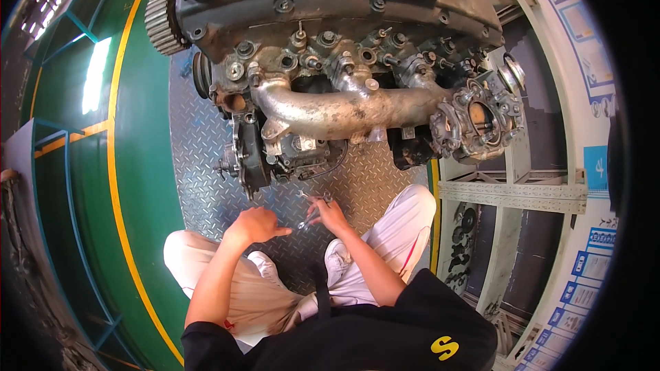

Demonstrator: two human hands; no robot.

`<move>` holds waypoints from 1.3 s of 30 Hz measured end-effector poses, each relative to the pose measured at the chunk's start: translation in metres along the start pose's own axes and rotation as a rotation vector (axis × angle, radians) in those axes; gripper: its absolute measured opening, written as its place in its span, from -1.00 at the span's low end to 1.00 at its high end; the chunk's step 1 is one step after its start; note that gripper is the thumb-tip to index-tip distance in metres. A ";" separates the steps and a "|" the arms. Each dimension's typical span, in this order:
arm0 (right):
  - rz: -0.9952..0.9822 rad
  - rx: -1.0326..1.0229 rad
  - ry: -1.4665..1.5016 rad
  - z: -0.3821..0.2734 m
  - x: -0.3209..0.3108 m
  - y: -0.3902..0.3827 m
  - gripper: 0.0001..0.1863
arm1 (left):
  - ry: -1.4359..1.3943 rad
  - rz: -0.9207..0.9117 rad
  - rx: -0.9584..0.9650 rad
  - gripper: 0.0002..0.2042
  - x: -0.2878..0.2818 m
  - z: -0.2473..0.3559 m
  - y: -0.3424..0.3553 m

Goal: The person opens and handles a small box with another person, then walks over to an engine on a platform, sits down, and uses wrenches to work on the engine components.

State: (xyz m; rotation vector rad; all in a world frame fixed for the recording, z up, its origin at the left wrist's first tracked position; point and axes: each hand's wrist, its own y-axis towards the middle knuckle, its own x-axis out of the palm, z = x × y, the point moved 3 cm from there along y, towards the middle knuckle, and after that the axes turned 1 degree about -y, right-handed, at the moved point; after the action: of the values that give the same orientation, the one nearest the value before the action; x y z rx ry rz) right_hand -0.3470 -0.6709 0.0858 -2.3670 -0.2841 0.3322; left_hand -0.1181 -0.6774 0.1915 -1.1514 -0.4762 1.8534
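The toothed timing pulley [163,24] juts from the engine [323,14], whose top is cut off. Below, the left hand [256,225] is loosely curled, thumb stretched rightward; its palm is hidden, so I cannot tell if it holds anything. A slim wrench [302,225], partly covered, sits between the right hand's [330,214] narrowed fingers, below the intake manifold [350,115].

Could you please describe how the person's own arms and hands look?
The left hand and right hand are bare, without gloves. Short black sleeves leave both forearms uncovered. The black top carries a yellow marking.
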 end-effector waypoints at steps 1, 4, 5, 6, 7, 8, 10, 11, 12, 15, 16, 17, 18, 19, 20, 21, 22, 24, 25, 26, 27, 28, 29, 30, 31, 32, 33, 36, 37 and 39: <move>-0.113 0.025 0.236 -0.026 0.005 -0.022 -0.57 | 0.009 -0.002 -0.001 -0.40 -0.002 0.003 -0.001; -0.262 -0.011 0.340 -0.091 0.011 -0.077 -0.55 | -0.316 0.185 0.236 -0.38 -0.004 0.019 -0.015; -0.264 -0.005 0.347 -0.105 0.010 -0.089 -0.55 | -0.395 0.233 0.266 -0.43 -0.006 0.033 -0.021; -0.311 -0.018 0.445 -0.120 0.011 -0.098 -0.55 | -0.449 0.192 0.293 -0.48 -0.007 0.048 -0.029; -0.357 -0.032 0.542 -0.134 0.012 -0.108 -0.55 | -0.503 0.152 0.321 -0.54 -0.011 0.065 -0.040; -0.399 -0.074 0.531 -0.147 0.009 -0.110 -0.53 | -0.670 0.220 0.290 -0.61 -0.011 0.073 -0.047; -0.379 -0.113 0.535 -0.164 0.011 -0.121 -0.53 | -0.843 0.302 0.212 -0.63 0.000 0.083 -0.063; -0.376 -0.141 0.523 -0.171 0.012 -0.124 -0.53 | -1.020 0.383 0.151 -0.66 0.005 0.083 -0.069; -0.389 -0.153 0.527 -0.174 0.014 -0.124 -0.53 | -1.091 0.390 0.222 -0.66 0.008 0.087 -0.075; -0.321 -0.296 0.383 -0.181 0.021 -0.130 -0.53 | -1.251 0.353 0.240 -0.66 0.022 0.096 -0.085; -0.301 -0.282 0.330 -0.182 0.024 -0.133 -0.53 | -1.308 0.351 0.246 -0.66 0.027 0.101 -0.087; -0.279 -0.267 0.277 -0.184 0.027 -0.137 -0.53 | -1.303 0.359 0.242 -0.66 0.028 0.102 -0.089; -0.293 -0.252 0.280 -0.184 0.031 -0.139 -0.53 | -1.350 0.402 0.219 -0.65 0.027 0.102 -0.092; -0.296 -0.256 0.282 -0.183 0.035 -0.143 -0.53 | -1.397 0.443 0.199 -0.63 0.026 0.102 -0.095; -0.292 -0.306 0.230 -0.180 0.038 -0.150 -0.56 | -1.366 0.534 0.215 -0.64 0.022 0.102 -0.097; -0.287 -0.355 0.179 -0.178 0.041 -0.157 -0.58 | -1.272 0.609 0.171 -0.66 0.022 0.095 -0.098; -0.341 -0.328 0.199 -0.173 0.044 -0.163 -0.61 | -1.200 0.686 0.183 -0.68 0.013 0.096 -0.104; -0.382 -0.319 0.288 -0.160 0.047 -0.167 -0.61 | -1.122 0.766 0.199 -0.70 -0.001 0.094 -0.113; -0.395 -0.315 0.309 -0.160 0.047 -0.173 -0.61 | -1.019 0.782 0.169 -0.72 -0.004 0.092 -0.116; -0.400 -0.316 0.306 -0.164 0.048 -0.177 -0.61 | -0.916 0.796 0.139 -0.73 -0.007 0.092 -0.119; -0.367 -0.441 0.263 -0.173 0.049 -0.183 -0.63 | -0.917 0.800 0.138 -0.73 -0.011 0.095 -0.121; -0.332 -0.569 0.221 -0.181 0.049 -0.187 -0.63 | -0.903 0.870 0.177 -0.73 -0.017 0.098 -0.122; -0.335 -0.573 0.221 -0.183 0.046 -0.190 -0.63 | -0.889 0.938 0.215 -0.73 -0.020 0.101 -0.124; -0.361 -0.596 0.213 -0.184 0.041 -0.193 -0.62 | -0.905 0.940 0.199 -0.73 -0.015 0.101 -0.120; -0.380 -0.618 0.210 -0.183 0.039 -0.194 -0.61 | -0.897 0.936 0.200 -0.73 -0.012 0.101 -0.116; -0.431 -0.543 0.212 -0.174 0.036 -0.188 -0.55 | -0.923 0.990 0.233 -0.72 -0.011 0.102 -0.112; -0.445 -0.559 0.222 -0.171 0.034 -0.181 -0.55 | -0.949 1.043 0.266 -0.72 -0.011 0.101 -0.110; -0.451 -0.537 0.286 -0.173 0.025 -0.186 -0.54 | -0.994 0.936 0.200 -0.69 -0.010 0.107 -0.110; -0.452 -0.532 0.288 -0.172 0.022 -0.187 -0.54 | -1.001 0.889 0.181 -0.68 -0.009 0.109 -0.109; -0.530 -0.484 0.284 -0.172 0.017 -0.186 -0.54 | -0.972 0.893 0.189 -0.66 -0.005 0.110 -0.108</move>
State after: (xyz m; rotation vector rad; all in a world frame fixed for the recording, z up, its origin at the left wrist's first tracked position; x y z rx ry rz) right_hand -0.2970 -0.6407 0.3330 -2.6347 -0.9118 -0.3602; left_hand -0.1598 -0.6097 0.3234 -0.2172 -0.2881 3.1408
